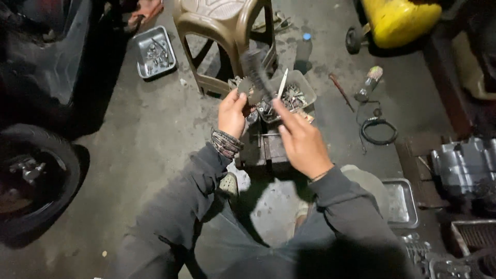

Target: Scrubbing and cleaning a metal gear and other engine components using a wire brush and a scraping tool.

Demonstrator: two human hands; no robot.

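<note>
My left hand (pixel 232 113) is closed around a small grey metal part (pixel 248 89), pinching it at its lower edge just in front of the brown plastic stool (pixel 225 36). My right hand (pixel 301 142) is clenched on the handle of a dark, blurred tool (pixel 257 72), forefinger stretched along it, and the tool's tip reaches up over the metal part, against the stool's front legs. Directly under both hands, on the near side of the stool, sits a clear plastic tub of loose metal bits (pixel 289 95). A square steel tray holding bolts (pixel 154 51) lies on the concrete floor to the stool's left. A black coiled cable (pixel 378 130) lies well to the stool's right.
</note>
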